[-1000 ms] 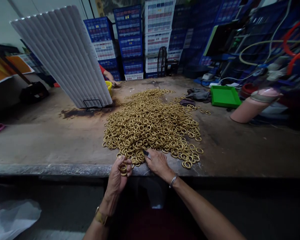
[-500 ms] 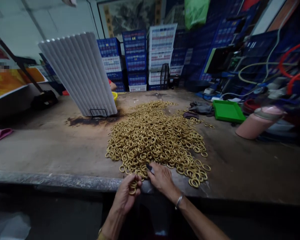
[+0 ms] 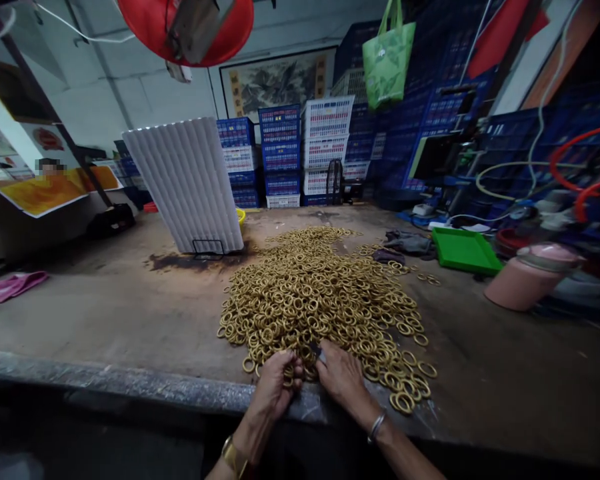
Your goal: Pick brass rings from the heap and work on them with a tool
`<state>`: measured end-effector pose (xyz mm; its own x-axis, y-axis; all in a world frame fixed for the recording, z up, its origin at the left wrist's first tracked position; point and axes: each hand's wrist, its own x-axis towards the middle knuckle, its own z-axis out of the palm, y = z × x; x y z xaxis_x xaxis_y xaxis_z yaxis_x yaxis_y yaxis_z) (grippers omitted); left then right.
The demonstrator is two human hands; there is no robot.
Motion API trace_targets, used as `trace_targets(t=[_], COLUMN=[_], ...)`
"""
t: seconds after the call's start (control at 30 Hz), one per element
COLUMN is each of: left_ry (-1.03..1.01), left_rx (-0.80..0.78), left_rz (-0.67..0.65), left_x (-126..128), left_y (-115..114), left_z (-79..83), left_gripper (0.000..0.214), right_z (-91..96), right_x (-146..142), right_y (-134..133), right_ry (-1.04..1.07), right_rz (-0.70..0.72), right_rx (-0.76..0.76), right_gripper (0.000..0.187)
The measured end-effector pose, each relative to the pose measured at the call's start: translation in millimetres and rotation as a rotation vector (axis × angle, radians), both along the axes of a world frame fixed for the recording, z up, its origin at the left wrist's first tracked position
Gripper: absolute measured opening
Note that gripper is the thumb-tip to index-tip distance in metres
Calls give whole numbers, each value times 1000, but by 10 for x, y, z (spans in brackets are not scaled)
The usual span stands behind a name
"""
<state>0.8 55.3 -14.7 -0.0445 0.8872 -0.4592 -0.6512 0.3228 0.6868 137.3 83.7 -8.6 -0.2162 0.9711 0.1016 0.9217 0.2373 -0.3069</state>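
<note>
A large heap of brass-coloured rings (image 3: 325, 300) is spread over the worktable (image 3: 120, 327). At the heap's near edge, my left hand (image 3: 277, 383) is closed around several rings, which show between its curled fingers. Just to its right, my right hand (image 3: 344, 373) reaches palm down onto the front of the heap. Its fingers are bent, with their tips mostly hidden. A small dark piece (image 3: 316, 348) shows at its thumb side; I cannot tell whether it is held or worn.
A ribbed whitish panel (image 3: 190, 187) stands in a black wire stand behind left. Rightward are dark cloths (image 3: 410, 243), a green tray (image 3: 465, 250) and a pink canister (image 3: 530, 277). A pink cloth (image 3: 13, 287) lies left. Stacked crates (image 3: 280, 150) line the back; a red lamp (image 3: 190, 27) hangs above.
The view has tilted upward and shifted left, bringing in the red lamp. My left hand, with its rings, has come closer to the heap and to my right hand.
</note>
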Motion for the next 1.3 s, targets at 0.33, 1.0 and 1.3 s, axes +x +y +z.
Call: trace_targets(t=[0.33,1.0,1.3], left_ry=[199,617,479], left_rx=[156,411,255], left_rz=[-109,-103,-259], left_x=[73,194,189], left_y=[-121,-188,-301], left_z=[179,161,211], left_gripper=[30,21,29], right_z=[-33,67,159], right_x=[256,108,97], right_y=[56,-137,-175], right_ry=[167,988,1018], right_rz=[-5,24,22], right_rx=[100,-308,-339], right_gripper=[16,23,22])
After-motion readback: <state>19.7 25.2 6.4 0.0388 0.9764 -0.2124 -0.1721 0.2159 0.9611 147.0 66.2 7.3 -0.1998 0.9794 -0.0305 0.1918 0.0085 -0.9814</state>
